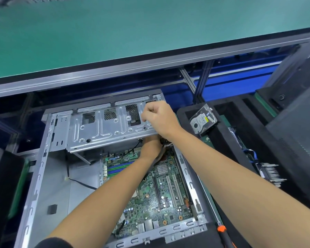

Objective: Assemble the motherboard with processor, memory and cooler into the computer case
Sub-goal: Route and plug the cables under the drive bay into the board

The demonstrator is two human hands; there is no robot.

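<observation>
Both hands worked at the far right corner of the computer case [43,158], close together, one above the other. Her or his right hand [159,118] was curled into a loose fist against the raised metal drive cage [104,126], fingers bent at its right end, though whether they pinched the edge or only pressed on it could not be told. Below it, the left hand [150,145] reached under the cage, its fingers hidden beneath the metal, so its grip could not be made out; a bundle of black cables [157,156] ran just beside its wrist. Inside the open case lay the motherboard [161,199], flat against the right-hand side of the floor, with blue and green memory slots [118,169] near its far left corner, a small finned heatsink [162,168] close to the cables, and long white expansion slots [175,188] along its right half. A thin black wire [82,184] crossed the bare case floor to the left of the board. To the right of the case, a black foam tray [240,133] held a hard drive [201,120] tilted in one compartment. An orange-collared screwdriver [221,229] lay just beside the case's near right corner. Behind all this ran a green workbench [115,33].
</observation>
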